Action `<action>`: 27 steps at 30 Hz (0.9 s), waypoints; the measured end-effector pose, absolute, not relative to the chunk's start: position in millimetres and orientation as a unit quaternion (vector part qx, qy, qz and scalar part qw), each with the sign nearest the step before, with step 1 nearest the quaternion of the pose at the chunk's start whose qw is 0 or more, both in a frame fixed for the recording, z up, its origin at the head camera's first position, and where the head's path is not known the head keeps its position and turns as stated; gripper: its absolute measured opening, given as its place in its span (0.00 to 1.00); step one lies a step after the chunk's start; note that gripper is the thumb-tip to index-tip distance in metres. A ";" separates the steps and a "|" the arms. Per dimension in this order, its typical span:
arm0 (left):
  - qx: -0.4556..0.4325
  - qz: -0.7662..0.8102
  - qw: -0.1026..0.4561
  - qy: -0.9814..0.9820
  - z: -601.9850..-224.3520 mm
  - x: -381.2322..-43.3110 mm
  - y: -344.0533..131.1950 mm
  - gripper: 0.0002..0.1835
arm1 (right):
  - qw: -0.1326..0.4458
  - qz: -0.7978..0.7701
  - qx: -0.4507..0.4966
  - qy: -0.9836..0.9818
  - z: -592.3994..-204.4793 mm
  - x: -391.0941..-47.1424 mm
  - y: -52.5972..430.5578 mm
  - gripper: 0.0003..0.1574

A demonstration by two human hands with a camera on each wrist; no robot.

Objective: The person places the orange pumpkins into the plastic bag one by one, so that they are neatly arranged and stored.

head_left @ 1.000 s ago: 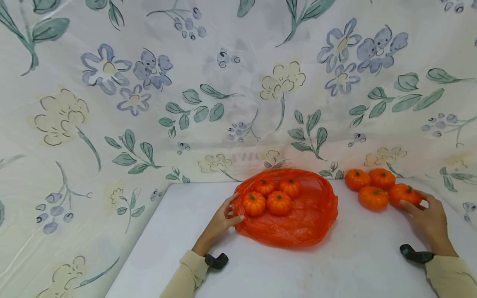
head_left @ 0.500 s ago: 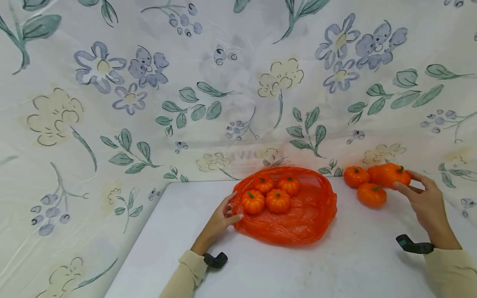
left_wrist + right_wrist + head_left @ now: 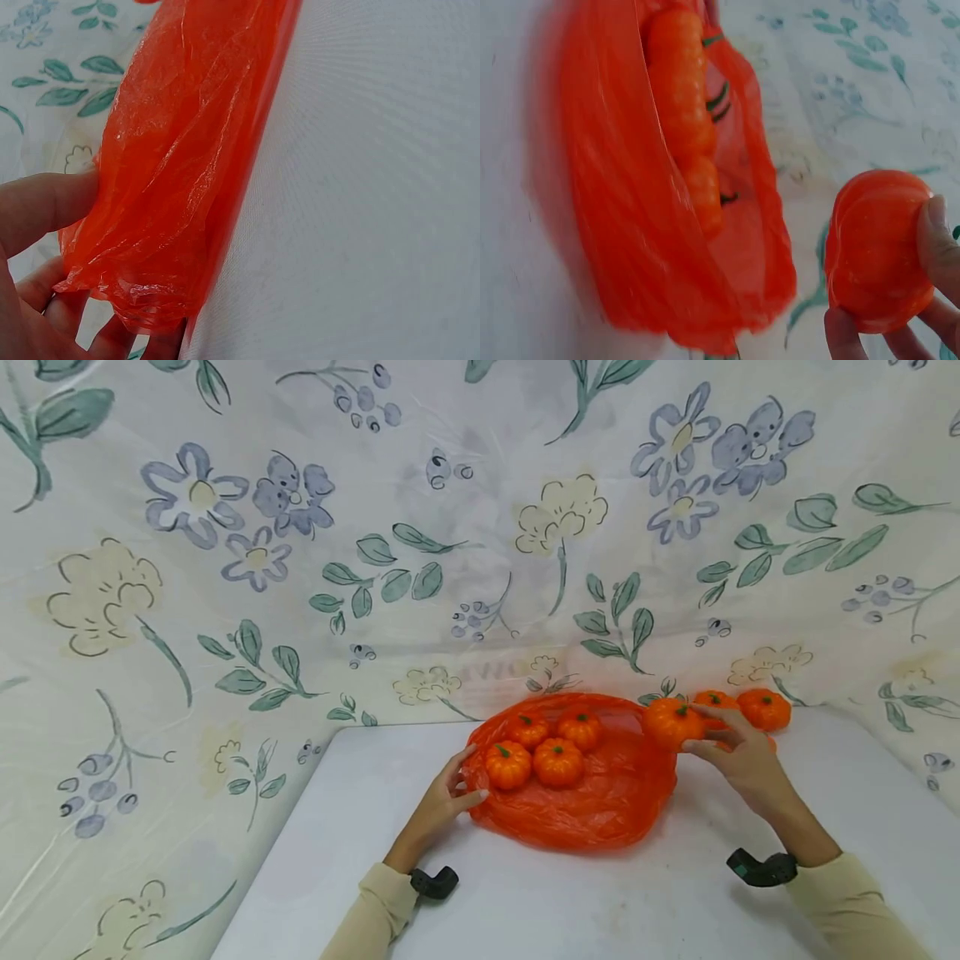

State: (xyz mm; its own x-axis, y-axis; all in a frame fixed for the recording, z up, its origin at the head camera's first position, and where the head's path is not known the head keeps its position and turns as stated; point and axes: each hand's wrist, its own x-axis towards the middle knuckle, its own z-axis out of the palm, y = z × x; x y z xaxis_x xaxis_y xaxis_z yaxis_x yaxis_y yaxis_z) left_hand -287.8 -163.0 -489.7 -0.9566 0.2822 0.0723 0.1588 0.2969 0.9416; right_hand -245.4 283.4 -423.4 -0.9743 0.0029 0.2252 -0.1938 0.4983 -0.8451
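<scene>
An open red plastic bag (image 3: 577, 818) lies on the white table with several small orange pumpkins (image 3: 558, 763) grouped in its left half. My left hand (image 3: 438, 806) grips the bag's left edge; in the left wrist view, the thumb (image 3: 52, 202) lies on one side of the crumpled film and the fingers curl beneath. With thumb and fingers, my right hand (image 3: 746, 768) holds another small pumpkin (image 3: 670, 724) beside the bag's right rim, overlapping it in the head view. The right wrist view shows this pumpkin (image 3: 877, 251) apart from the bag's mouth.
Behind the right hand sit loose pumpkins on the table: one at the far right (image 3: 765, 708), one (image 3: 715, 698) partly covered, and another mostly hidden by the hand. A floral sheet (image 3: 450, 568) hangs along the back edge of the white table (image 3: 525, 902).
My right hand has picked up the rightmost loose pumpkin, lifted it over the others and carried it left to the bag's right rim. The left hand keeps its place on the bag.
</scene>
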 end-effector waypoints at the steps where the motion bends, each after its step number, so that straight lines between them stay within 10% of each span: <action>1: 0.138 0.579 0.055 0.802 -489.7 -287.9 -163.1 0.40 | 0.093 0.497 0.060 -0.861 -424.0 -245.6 278.2 0.45; 27: 0.145 0.579 0.052 0.801 -490.1 -288.9 -165.0 0.41 | 0.013 0.502 0.055 -0.863 -439.4 -274.2 218.8 0.54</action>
State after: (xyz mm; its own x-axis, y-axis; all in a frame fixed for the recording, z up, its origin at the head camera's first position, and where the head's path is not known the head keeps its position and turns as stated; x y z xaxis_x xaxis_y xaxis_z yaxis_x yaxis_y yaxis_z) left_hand -288.9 -165.0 -490.1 -0.9524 0.2931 0.0840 0.1716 0.2875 0.9423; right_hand -274.2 218.8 -439.4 -0.9935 -0.0820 0.0787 -0.1089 0.4905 -0.8646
